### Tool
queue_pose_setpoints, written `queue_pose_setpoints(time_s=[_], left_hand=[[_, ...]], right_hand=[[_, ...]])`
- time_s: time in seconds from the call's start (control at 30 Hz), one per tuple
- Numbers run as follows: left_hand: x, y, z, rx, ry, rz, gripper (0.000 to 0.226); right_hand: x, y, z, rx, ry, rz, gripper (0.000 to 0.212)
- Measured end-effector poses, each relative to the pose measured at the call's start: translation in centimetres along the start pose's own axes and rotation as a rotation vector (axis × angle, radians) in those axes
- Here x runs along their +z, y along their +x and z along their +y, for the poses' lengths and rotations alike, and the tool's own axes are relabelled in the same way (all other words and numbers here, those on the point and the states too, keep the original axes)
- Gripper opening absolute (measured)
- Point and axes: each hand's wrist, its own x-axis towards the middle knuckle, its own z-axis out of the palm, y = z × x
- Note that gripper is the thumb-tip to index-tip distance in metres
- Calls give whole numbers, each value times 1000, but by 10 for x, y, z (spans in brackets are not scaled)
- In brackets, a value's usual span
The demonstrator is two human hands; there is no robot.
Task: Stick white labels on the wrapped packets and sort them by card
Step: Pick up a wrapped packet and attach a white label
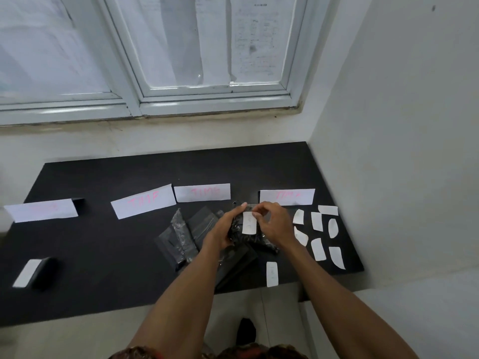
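She's in the middle of the sticking step, as far as I can judge. Her left hand curls round a black wrapped packet, holding it just above the bench. Her right hand pinches the top edge of a white label lying on the packet's face. Something faint is written on that label, but I can't read it. Next it wants smoothing down flat, then matching to a card, which means reading that mark properly. Beyond the held packet runs a row of four white cards with pink lettering. The three nearest look like "TIME" plus something more, too blurred to make out, and the far-left one is illegible. Right of the held packet lie the spare labels, cut and curling, one of them nearer her. Left of it, and under it, sits a loose heap of unlabelled packets. Far to its left a labelled packet lies apart, below the leftmost card.
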Motion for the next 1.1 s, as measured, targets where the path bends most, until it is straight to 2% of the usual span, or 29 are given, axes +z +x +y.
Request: queue_pose_setpoints(time_s=[0.2, 0.27, 0.37, 0.47, 0.57, 0.7, 0.8, 0.97, 1.1], left_hand=[[-8, -9, -1, -13, 140, 75, 82], [-11, -11, -2, 0, 136, 95, 76], [-8, -15, -3, 33, 59, 137, 55], [-2, -20, -3, 58, -12, 169, 34], [-3, -20, -3, 84, -26, 223, 38], [-6, -22, 0, 105, -19, 262, 41], [-11, -31, -1, 82, 2, 187, 40], [-21, -46, -4, 8, -30, 1, 31], [-22, -50, -6, 31, -75, -41, 53]], right_hand=[[4, -5, -10, -18, -35, 52, 7], [6, -8, -14, -24, -52, 85, 7], [11, -12, -17, -47, -88, 130, 15], [20, -21, -18, -23, -77, 138, 41], [24, -31, -21, 34, -9, 122, 62], [25, -43, -24, -7, 131, -11, 46], [21, -45, -22, -56, 160, -85, 41], [14, -41, -17, 31, 92, -244, 58], [10, -42, -18, 64, 144, -315, 65]])
